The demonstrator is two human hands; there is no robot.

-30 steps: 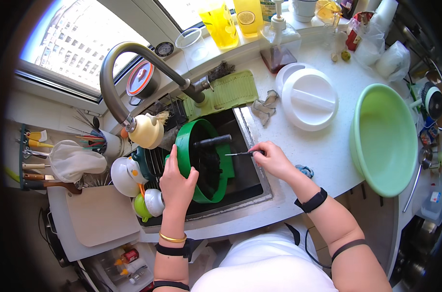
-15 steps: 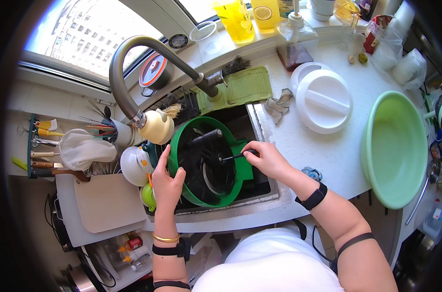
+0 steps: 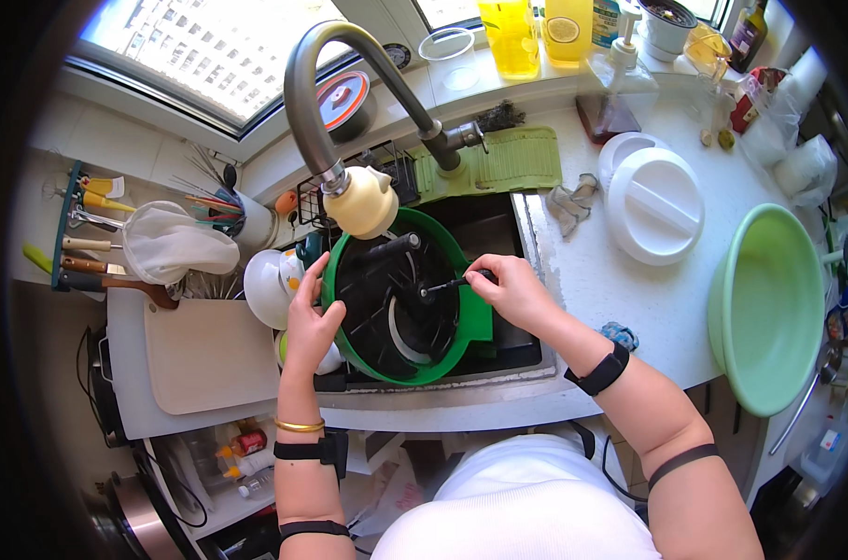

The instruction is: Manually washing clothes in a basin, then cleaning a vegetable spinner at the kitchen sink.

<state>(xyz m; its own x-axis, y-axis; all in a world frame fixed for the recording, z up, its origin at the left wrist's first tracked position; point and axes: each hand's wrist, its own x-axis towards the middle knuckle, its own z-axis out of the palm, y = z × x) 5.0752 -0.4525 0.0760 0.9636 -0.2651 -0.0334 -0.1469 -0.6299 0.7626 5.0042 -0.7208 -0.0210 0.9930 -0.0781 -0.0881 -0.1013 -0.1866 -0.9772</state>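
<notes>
A green round tub with a squared lug on its right side sits in the sink. Inside is a black ribbed part with a short black stub and a pale curved strip. My left hand grips the tub's left rim, thumb toward the inside. My right hand pinches the end of a thin black rod, whose tip points at the middle of the black part. Whether the tip touches it I cannot tell.
A tap with a cream spray head hangs over the tub's far left rim. White bowls stand left of it. On the right counter are white lids, a grey rag and a large pale-green basin.
My view has shifted, so the sink and counter lie farther right in the picture. The tub sits slightly farther left in the sink. Both hands keep their holds.
</notes>
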